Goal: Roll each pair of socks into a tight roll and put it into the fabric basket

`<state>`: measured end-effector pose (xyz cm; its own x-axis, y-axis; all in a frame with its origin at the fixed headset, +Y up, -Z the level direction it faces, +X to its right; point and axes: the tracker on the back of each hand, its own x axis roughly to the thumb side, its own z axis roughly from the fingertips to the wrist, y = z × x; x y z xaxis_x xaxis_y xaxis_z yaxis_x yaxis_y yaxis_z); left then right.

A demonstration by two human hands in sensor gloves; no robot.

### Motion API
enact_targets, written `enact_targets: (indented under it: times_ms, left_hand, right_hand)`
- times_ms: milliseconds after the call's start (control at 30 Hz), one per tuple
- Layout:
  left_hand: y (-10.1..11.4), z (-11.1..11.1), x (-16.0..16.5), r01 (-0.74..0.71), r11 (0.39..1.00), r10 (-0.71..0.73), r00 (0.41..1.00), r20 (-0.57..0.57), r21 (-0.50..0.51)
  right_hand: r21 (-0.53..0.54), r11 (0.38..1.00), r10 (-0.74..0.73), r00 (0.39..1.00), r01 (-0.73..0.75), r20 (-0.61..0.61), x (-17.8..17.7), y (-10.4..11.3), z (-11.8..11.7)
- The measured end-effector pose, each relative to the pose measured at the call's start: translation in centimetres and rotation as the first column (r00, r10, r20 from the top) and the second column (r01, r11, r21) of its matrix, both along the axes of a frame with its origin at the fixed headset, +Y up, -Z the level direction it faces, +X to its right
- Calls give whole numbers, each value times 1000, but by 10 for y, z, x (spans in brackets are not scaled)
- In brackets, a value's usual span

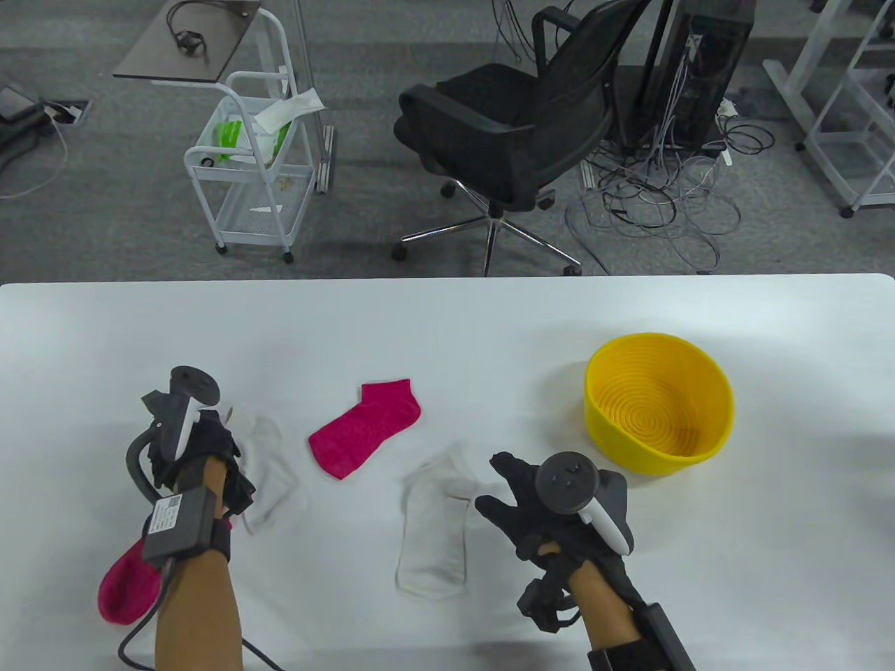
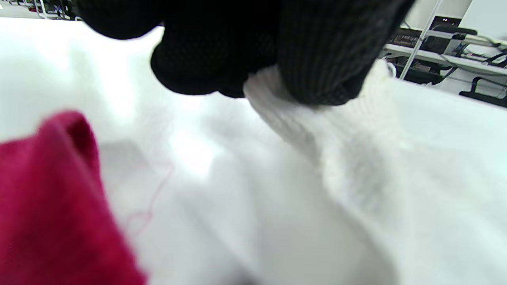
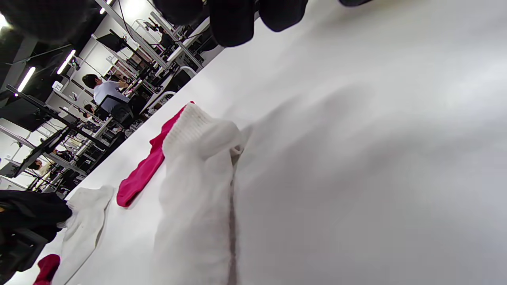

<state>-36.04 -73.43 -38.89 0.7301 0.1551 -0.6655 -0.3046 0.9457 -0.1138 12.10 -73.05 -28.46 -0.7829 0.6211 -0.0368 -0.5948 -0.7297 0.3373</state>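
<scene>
My left hand (image 1: 227, 447) pinches the cuff of a white sock (image 1: 269, 479) at the table's left; in the left wrist view its fingers (image 2: 317, 59) pinch the ribbed edge of that sock (image 2: 356, 166). A second white sock (image 1: 433, 535) lies flat in the middle front. My right hand (image 1: 507, 489) hovers just to its right, fingers spread and holding nothing. One pink sock (image 1: 363, 426) lies between the white ones. Another pink sock (image 1: 126, 583) lies partly under my left forearm. The yellow basket (image 1: 629, 447) stands at the right with nothing in it.
The white table (image 1: 447, 328) runs the full width, bare along its far half. Beyond its far edge stand a black office chair (image 1: 517, 126), a white trolley (image 1: 245, 175) and loose cables on the floor.
</scene>
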Motion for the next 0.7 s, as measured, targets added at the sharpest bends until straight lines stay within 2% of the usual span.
enact_targets:
  times_ms: [167, 367, 533, 700]
  left_hand:
    - [37, 14, 17, -29, 997, 22, 995, 100, 77]
    - [86, 44, 51, -38, 982, -14, 962, 271, 185]
    - [130, 80, 90, -48, 947, -99, 896, 432, 317]
    - [153, 111, 128, -81, 910, -169, 823, 543, 406]
  right_hand:
    - [15, 1000, -5, 1000, 5, -4, 2, 2, 2]
    - [27, 999, -20, 1000, 20, 2, 8, 3, 3]
    - [33, 999, -30, 999, 30, 14, 13, 3, 3]
    - [13, 999, -44, 998, 44, 55, 22, -3, -1]
